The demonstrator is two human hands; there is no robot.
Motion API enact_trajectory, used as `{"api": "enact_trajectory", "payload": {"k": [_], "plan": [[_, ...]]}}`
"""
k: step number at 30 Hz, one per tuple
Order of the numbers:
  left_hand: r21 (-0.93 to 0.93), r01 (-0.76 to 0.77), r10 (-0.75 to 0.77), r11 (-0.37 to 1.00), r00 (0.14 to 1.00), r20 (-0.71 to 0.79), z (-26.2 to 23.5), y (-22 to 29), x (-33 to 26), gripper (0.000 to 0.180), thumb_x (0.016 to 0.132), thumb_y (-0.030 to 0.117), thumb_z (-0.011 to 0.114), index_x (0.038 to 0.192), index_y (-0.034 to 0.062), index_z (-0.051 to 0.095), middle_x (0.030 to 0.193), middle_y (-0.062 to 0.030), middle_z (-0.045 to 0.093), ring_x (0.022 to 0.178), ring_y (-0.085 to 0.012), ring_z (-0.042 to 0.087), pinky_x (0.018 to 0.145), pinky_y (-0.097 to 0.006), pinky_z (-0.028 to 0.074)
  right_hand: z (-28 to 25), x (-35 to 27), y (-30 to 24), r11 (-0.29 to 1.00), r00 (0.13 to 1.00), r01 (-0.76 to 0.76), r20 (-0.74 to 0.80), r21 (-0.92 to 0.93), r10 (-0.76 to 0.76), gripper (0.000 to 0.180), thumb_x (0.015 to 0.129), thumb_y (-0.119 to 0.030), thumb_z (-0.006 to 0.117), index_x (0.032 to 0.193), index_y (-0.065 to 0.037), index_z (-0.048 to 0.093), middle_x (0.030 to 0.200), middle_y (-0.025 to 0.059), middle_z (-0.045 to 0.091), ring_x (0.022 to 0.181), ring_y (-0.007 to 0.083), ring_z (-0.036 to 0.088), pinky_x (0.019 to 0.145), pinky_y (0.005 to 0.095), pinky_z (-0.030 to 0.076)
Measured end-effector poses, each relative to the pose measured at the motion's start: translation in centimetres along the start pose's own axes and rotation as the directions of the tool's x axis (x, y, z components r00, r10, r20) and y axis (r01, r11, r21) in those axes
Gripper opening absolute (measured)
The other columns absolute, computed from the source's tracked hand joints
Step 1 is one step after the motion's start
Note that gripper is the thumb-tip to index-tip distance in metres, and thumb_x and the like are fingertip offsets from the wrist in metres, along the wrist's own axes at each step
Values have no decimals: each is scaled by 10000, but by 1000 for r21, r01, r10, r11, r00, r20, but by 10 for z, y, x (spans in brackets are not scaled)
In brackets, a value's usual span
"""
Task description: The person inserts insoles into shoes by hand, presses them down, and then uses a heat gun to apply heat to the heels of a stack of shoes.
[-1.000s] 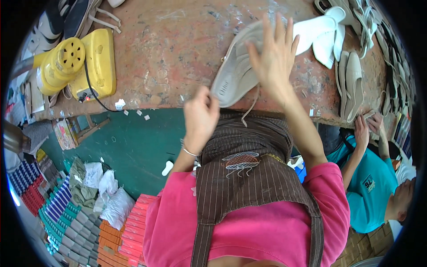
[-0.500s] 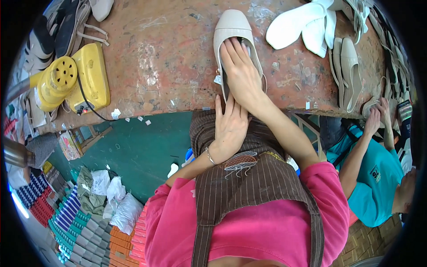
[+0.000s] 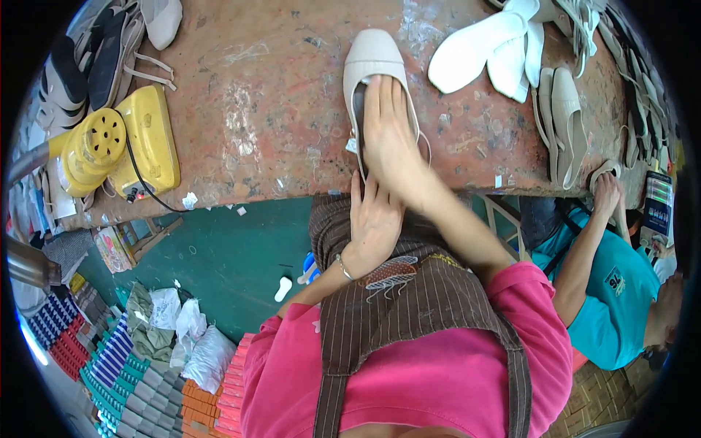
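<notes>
A beige closed-toe shoe (image 3: 374,50) lies on the worn table, its toe pointing away from me. My right hand (image 3: 393,142) reaches inside it, with long fingers stretched flat along the insole toward the toe. The fingertips are partly hidden under the upper. At the heel end rests my left hand (image 3: 376,225), fingers extended and slightly spread, their tips touching the shoe's back edge beneath my right hand. A small white tag (image 3: 351,145) shows at the shoe's left side, and a thin strap (image 3: 427,146) loops out on the right.
White insoles (image 3: 467,55) and beige shoes (image 3: 569,120) lie to the right. A yellow machine (image 3: 150,139) with a black cord stands at the left, near dark shoes (image 3: 109,58). A co-worker in a teal shirt (image 3: 602,292) handles a shoe at the far right.
My right hand has shifted and turned within the shoe, the wrist blurred by motion. In the picture, table and shoe sit slightly lower. The co-worker's hands have moved closer together.
</notes>
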State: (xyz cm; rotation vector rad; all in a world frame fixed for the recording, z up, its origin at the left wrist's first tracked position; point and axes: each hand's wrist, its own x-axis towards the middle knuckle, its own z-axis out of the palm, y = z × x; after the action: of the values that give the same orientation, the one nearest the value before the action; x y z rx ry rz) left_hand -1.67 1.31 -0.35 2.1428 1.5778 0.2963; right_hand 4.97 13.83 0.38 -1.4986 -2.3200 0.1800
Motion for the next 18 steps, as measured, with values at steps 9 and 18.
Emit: {"api": "enact_trajectory", "payload": {"k": [9, 18], "plan": [[36, -51, 54, 998, 995, -86, -3, -1, 2, 544, 805, 199, 705, 1270, -39, 553, 1290, -227, 537, 1279, -397, 436, 1063, -571, 327, 19, 4, 0, 990, 996, -50, -86, -133, 39, 533, 776, -83, 600, 1234, 140, 441, 1180, 320, 486, 1137, 436, 486, 1034, 487, 376], [-18, 56, -58, 998, 934, -353, -9, 6, 36, 479, 781, 216, 741, 1174, -12, 590, 1332, -211, 505, 1248, -424, 454, 1057, -570, 321, -14, 24, 33, 940, 968, 116, 173, 322, -179, 241, 759, -109, 634, 944, 47, 627, 1043, 235, 633, 853, 404, 638, 771, 461, 521]]}}
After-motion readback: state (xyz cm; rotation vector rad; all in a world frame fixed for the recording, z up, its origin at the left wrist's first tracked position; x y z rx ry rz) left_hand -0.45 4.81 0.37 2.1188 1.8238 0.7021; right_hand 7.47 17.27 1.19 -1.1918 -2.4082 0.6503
